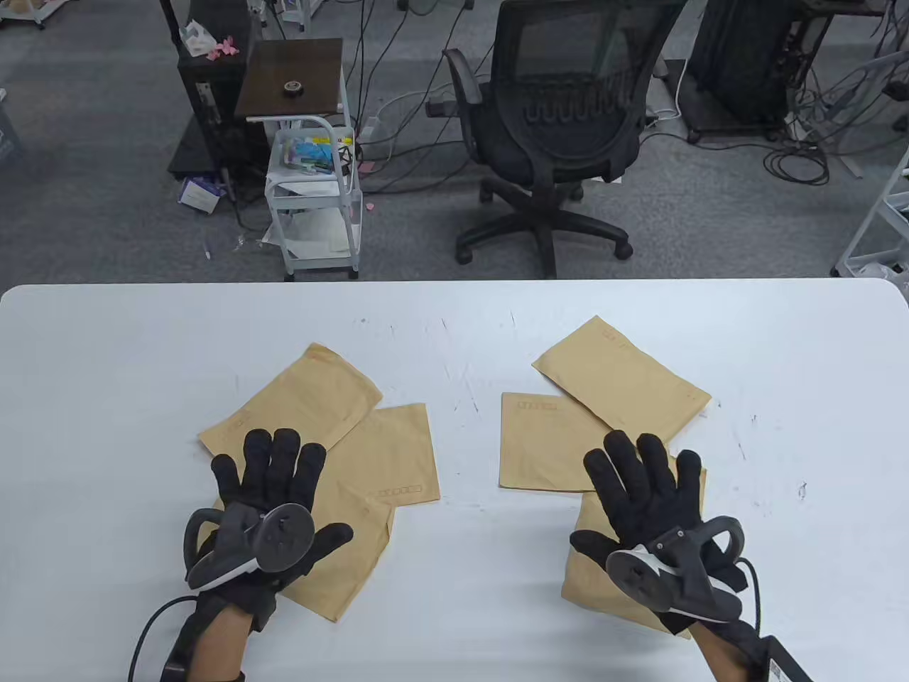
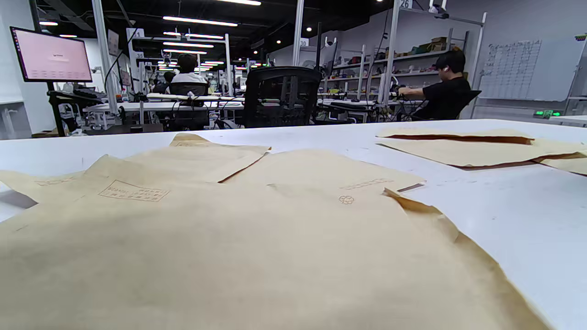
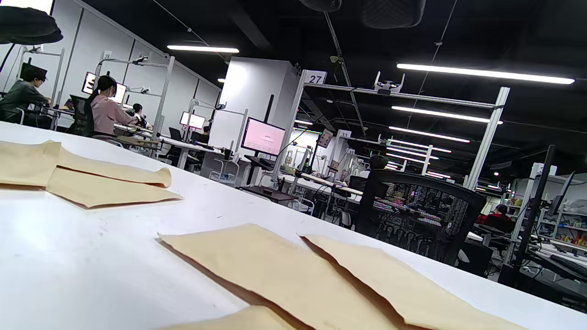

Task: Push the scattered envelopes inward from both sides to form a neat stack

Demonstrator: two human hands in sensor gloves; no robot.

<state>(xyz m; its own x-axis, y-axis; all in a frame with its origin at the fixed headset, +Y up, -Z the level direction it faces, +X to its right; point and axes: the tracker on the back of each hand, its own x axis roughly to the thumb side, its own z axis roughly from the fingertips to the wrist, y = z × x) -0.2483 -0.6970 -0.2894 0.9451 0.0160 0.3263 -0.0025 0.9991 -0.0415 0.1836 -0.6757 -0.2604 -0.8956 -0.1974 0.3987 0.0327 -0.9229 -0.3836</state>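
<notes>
Wide white table (image 1: 454, 341), carrying two loose clusters of brown envelopes with a bare strip between them, presumably so each cluster can be swept toward that strip from its own side

Left cluster: three envelopes fanned and overlapping; far-left envelope (image 1: 295, 408) angled away, middle-left envelope (image 1: 398, 455) beside it toward the centre, near-left envelope (image 1: 348, 554) lowest and closest to the table's front edge. Right cluster: far-right envelope (image 1: 625, 373) tilted across the corner of the inner-right envelope (image 1: 543, 444), with the near-right envelope (image 1: 596, 575) closest to the front edge. Not yet a stack on either side, judging by the spread

Left hand (image 1: 266, 490) spread flat, fingers extended, palm down on the left cluster where the envelopes overlap; gripping nothing, resting or pressing on the paper, though actual contact cannot be confirmed from above. Likely laid flat so friction drags the sheets sideways without creasing them

Right hand (image 1: 650, 490) likewise spread, fingers splayed, palm down over the near-right envelope and the lower edge of the inner-right one; holding nothing

Wrist views low over the paper, no fingers showing: near-left envelope (image 2: 257, 256) filling the left wrist view, right cluster (image 3: 293, 275) lying ahead in the right wrist view
</notes>
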